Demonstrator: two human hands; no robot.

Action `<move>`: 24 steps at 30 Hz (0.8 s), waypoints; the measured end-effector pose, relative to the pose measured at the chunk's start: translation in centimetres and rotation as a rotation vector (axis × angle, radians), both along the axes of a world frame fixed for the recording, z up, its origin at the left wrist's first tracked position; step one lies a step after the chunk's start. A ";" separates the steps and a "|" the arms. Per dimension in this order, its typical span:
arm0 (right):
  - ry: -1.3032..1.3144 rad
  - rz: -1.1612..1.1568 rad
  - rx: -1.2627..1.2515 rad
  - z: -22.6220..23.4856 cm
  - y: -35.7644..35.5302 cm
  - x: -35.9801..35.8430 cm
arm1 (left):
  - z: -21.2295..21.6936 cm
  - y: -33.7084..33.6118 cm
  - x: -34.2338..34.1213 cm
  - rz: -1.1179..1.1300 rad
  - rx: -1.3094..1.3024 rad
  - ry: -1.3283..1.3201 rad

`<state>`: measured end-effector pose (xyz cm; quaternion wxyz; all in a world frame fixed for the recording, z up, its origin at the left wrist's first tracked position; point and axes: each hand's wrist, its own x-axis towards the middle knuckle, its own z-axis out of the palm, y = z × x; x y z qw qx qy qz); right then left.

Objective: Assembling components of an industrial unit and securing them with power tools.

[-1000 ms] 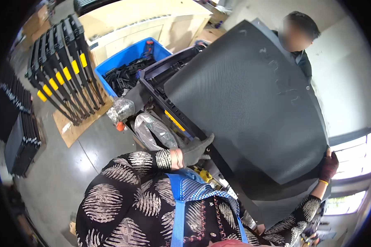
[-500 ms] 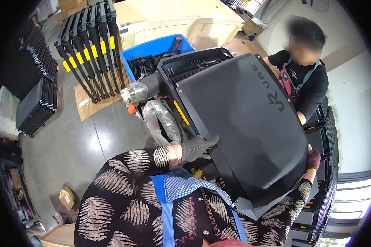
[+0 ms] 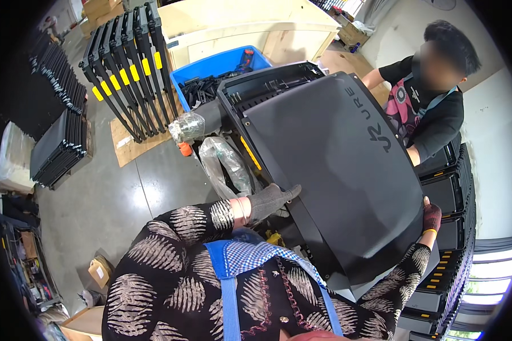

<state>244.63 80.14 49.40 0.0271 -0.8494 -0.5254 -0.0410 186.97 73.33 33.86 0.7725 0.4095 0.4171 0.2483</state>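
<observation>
Curving at corners, matte black panel [image 3: 335, 170]; right hand [image 3: 432, 219] gripping edge, left hand [image 3: 270, 203] touching side, grip unclear.

A large black panel [image 3: 335, 170] lies tilted over a dark frame [image 3: 273, 82], the grey-gloved left hand [image 3: 272, 202] touching the panel's left edge while the dark-red-gloved right hand [image 3: 431, 217] grips its right edge. Beyond the panel's far right edge, a co-worker [image 3: 432, 122] reaches both arms to it. Left of the panel are clear plastic wrapping [image 3: 210, 162] and, farther off, upright black racks [image 3: 129, 77] with yellow strips; past its far end sit a blue bin [image 3: 224, 59] and a pale wooden crate [image 3: 227, 37].
</observation>
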 end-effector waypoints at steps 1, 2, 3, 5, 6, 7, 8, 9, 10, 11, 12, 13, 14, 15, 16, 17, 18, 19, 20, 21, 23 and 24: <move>-0.003 0.002 -0.001 0.0 0.0 0.3 | -0.9 0.0 -0.2 -0.075 0.206 0.049; -0.006 0.010 -0.004 0.0 0.3 0.2 | -1.7 -0.1 -0.4 -0.144 0.411 0.098; -0.005 0.008 -0.005 0.1 0.5 0.1 | -2.4 -0.1 -0.3 -0.213 0.617 0.146; 0.018 0.016 0.005 0.5 0.6 -0.3 | -3.5 0.0 -0.1 -0.225 0.799 0.290; 0.031 0.021 0.009 0.7 0.8 -0.7 | -3.9 0.0 0.0 -0.235 0.981 0.436; 0.036 0.020 0.006 0.7 1.0 -0.8 | -4.0 -0.1 0.0 -0.244 1.161 0.583; 0.020 0.013 -0.004 0.8 1.4 -1.0 | -4.0 -0.1 -0.1 -0.247 1.158 0.587; 0.005 0.006 -0.014 0.7 1.7 -1.3 | -4.0 -0.1 -0.2 -0.304 1.161 0.635; -0.011 -0.001 -0.023 0.6 1.9 -1.2 | -3.7 0.2 -0.3 -0.361 1.165 0.682; -0.007 0.000 -0.025 -0.1 2.0 -0.7 | -3.5 0.3 -0.3 -0.419 1.167 0.728; 0.024 0.011 0.008 -1.1 2.0 0.6 | -3.0 0.5 -0.2 -0.424 1.168 0.725; 0.056 0.026 0.040 -2.0 2.1 1.6 | -2.5 0.7 0.1 -0.329 0.790 0.540; 0.087 0.039 0.072 -2.7 2.1 2.7 | -1.8 0.7 0.3 -0.233 0.415 0.352; 0.094 0.046 0.064 -3.3 2.5 2.4 | -1.1 0.7 0.2 -0.124 0.035 0.167; 0.093 0.097 0.181 -3.6 2.1 2.2 | 0.4 1.0 -0.1 -0.140 0.031 0.166; 0.100 0.158 0.293 -4.0 2.2 1.3 | 3.0 1.1 -0.8 -0.288 0.092 0.326; 0.107 0.215 0.404 -4.2 2.2 0.7 | 5.3 1.3 -1.5 -0.441 0.153 0.483; 0.160 0.232 0.464 -3.4 2.2 0.8 | 6.3 1.6 -1.9 -0.611 0.228 0.635; 0.220 0.258 0.521 -2.5 2.9 0.6 | 4.4 1.6 -2.4 -0.630 0.222 0.638; 0.187 0.260 0.621 -1.4 3.3 -0.9 | 0.7 1.6 -3.4 -0.621 0.508 0.767; 0.158 0.229 0.709 -0.1 3.2 -3.2 | -3.5 1.9 -5.5 -0.534 0.798 0.970; 0.266 0.210 0.690 0.3 2.7 -3.4 | -4.9 2.3 -6.5 -0.461 0.798 1.047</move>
